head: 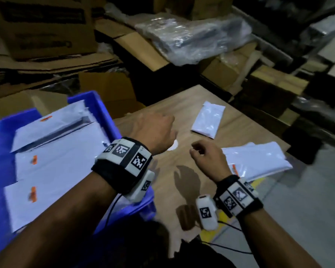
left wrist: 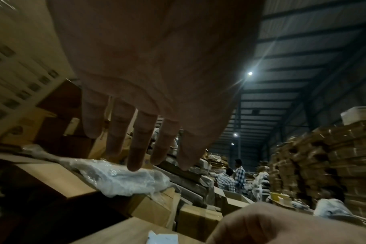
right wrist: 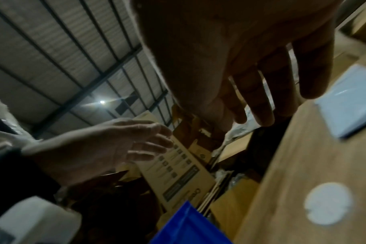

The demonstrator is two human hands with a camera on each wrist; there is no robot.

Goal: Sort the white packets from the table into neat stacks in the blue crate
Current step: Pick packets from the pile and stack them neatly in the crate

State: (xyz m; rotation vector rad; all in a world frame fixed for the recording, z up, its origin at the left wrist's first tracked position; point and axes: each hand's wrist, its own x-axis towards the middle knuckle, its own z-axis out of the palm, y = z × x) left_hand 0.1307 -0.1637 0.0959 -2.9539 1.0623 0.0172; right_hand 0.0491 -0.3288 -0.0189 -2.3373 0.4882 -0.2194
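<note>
Left hand (head: 155, 130): empty, hovering over the wooden table (head: 182, 182) just right of the blue crate (head: 97, 105); the left wrist view shows its fingers (left wrist: 136, 148) straight and spread.
Right hand (head: 207, 157): empty too, fingers loosely curled around nothing, over the table's middle.
Blue crate: at 9 o'clock from the hands, holding white packets already laid in overlapping rows (head: 52, 151).
Single packet (head: 208, 118): flat on the table at about 1 o'clock from the left hand and 12 o'clock from the right; its long axis runs roughly from 1 to 7 o'clock.
Packet pile (head: 257, 161): a loose stack at the table's right edge, at 3 o'clock from the right hand, just beside its wrist.
Nearer hand: I judge the right hand closer to the pile; the single packet lies near both, slightly nearer the left fingertips.
Turning point: reaching the single packet calls for going forward and right, fingers across its short side.
White round sticker (head: 173, 146): on the table, partly under the left hand.
</note>
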